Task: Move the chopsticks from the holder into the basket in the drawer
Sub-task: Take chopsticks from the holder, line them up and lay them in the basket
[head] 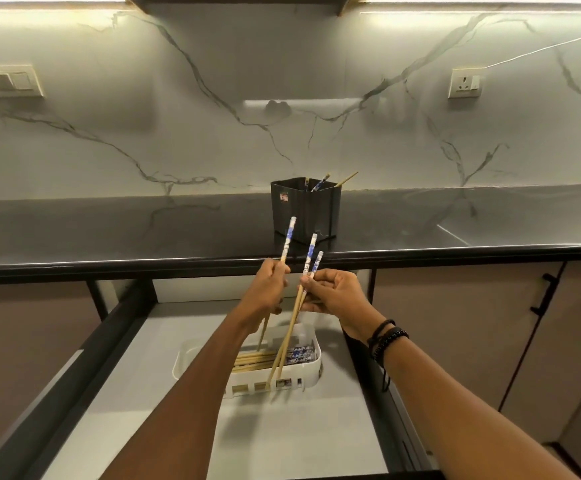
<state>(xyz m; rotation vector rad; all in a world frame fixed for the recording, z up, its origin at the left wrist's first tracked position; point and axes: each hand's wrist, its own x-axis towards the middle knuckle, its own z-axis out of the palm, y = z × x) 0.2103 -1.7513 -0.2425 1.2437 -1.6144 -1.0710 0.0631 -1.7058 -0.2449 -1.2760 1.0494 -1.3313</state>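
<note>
Chopsticks (pixel 309 252) pinched between fingers (pixel 320 278); tilted (above basket (pixel 316 366))

Dark polished countertop (pixel 109 230) beneath a white, grey-veined marble backsplash (pixel 212 133). On the backsplash, a switch panel (pixel 3 81) at left and a wall socket (pixel 465 83) at right. Lower right, a beige cabinet door (pixel 455 323) with a black bar handle (pixel 543 294).

Pretty dim overall tbh. Warm-white LED strips (pixel 489 0) along the top do all the lighting, so the white veined marble backsplash (pixel 143 133) glows up high and fades lower down. The glossy black stone countertop (pixel 109 230) mirrors the veins, with a glare streak at its right end. Fisheye bows the counter edge; the open grey drawer (pixel 299 438) looks dimmer.
</note>
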